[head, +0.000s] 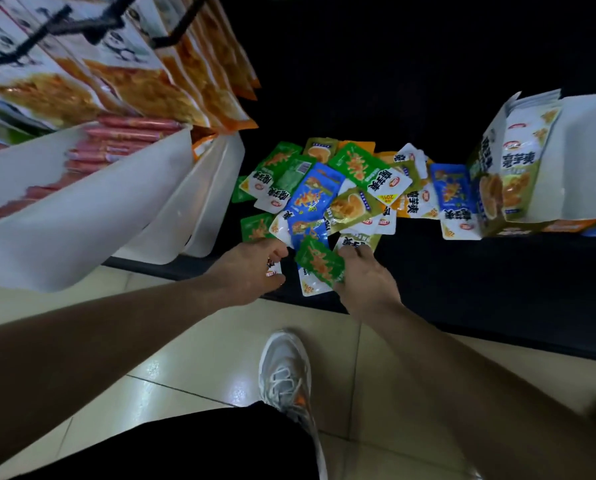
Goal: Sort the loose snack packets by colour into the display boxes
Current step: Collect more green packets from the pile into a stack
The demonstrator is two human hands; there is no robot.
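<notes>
While the heap of loose packets [327,188] lies mixed on the dark shelf [462,271], green, blue, olive and orange faces overlap with no order to them. Item: right hand [365,282], fingers curled, pinching a green packet [319,263] by its lower right corner at the near edge of the heap; a second white-ended packet seems to sit beneath it. Item: left hand [248,271], just beside, fingers closed around a small packet [272,270] of which only a white, red-printed end shows; its colour cannot be told. Item: one open display box [511,168], far right on the same shelf, printed olive and white, standing tilted, well apart from both hands; a blue packet [450,188] lies against its near side. Item: white bins [82,216] at left holding red sausages [127,140], with large orange bags [172,81] hanging above; none of these belongs to the sort. Handling, judged: the packets look light, thin and soft, with glossy film likely to slide one over another, so a stack may fan out or slip. Best taken by the flat sealed edge or a corner, thumb above and fingers below, few at a time.
</notes>
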